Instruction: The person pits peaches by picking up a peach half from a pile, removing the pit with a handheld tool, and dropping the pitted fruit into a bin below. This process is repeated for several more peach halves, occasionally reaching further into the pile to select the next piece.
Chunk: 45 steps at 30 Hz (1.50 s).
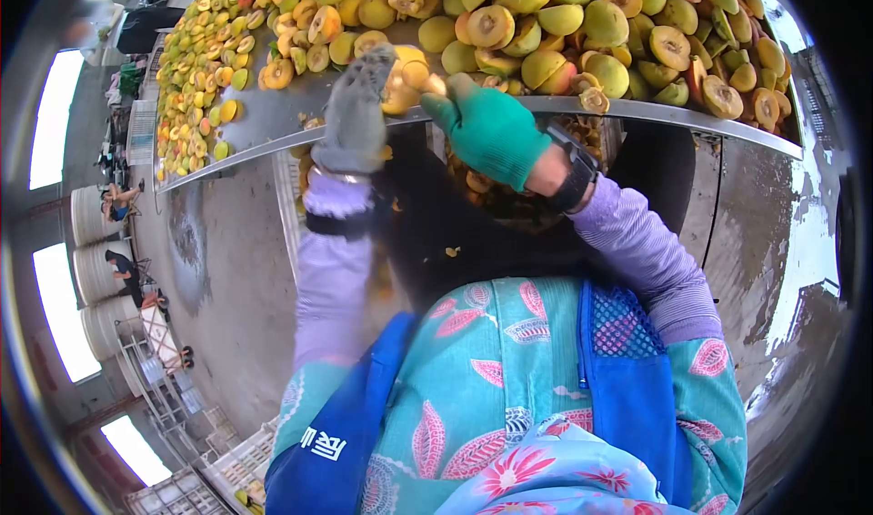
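My left hand (356,113), in a grey glove, grips a yellow fruit (406,77) at the near edge of a long metal table (273,115). My right hand (489,131), in a green glove, is closed against the same fruit from the right; whatever tool it may hold is hidden. A black watch band sits on my right wrist. A large heap of yellow-green fruit (582,24), many pieces halved with pits showing, covers the table behind my hands.
A dark bin (509,224) with fruit scraps stands under the table edge by my body. Concrete floor lies on both sides. White drums (91,215), people and crates (236,465) are far to the left.
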{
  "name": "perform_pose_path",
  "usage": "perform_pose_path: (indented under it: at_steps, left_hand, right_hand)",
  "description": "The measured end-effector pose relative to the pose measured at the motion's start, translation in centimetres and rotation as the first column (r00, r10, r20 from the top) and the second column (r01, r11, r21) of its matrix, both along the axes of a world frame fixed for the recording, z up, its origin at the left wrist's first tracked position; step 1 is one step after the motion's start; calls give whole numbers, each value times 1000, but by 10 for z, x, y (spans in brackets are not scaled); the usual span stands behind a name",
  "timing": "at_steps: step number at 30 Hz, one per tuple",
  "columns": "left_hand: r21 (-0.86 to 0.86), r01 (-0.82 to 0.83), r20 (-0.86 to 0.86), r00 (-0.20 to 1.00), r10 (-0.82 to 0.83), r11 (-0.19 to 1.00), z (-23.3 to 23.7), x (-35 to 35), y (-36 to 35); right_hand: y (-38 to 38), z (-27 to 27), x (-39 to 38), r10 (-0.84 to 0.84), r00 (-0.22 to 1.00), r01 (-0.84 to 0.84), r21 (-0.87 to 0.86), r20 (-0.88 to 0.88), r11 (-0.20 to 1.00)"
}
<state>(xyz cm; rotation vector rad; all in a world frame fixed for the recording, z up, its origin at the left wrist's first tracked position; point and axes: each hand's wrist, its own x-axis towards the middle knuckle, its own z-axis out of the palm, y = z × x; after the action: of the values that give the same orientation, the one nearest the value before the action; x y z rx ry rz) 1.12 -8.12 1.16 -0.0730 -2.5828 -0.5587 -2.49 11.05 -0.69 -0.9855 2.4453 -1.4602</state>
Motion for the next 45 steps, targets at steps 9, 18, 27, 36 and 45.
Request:
perform_pose_path:
  at_steps: [9, 18, 27, 36, 45]
  left_hand:
    - [672, -69, 68, 997, 32, 737, -12, 14, 69]
    - [735, -63, 43, 998, 47, 675, 1, 7, 71]
    - [730, -252, 226, 966, 123, 636, 8, -9, 84]
    - [901, -129, 41, 976, 215, 415, -10, -24, 90]
    - [879, -79, -44, 968, 247, 470, -9, -16, 94]
  right_hand:
    - [20, 7, 24, -30, 990, 29, 6, 137, 1000]
    - [22, -11, 28, 125, 934, -54, -215, 335, 975]
    - [6, -32, 43, 115, 899, 70, -397, 424, 915]
    - [-2, -14, 38, -112, 855, 291, -291, 506, 911]
    - [-3, -18, 37, -8, 898, 182, -357, 439, 916]
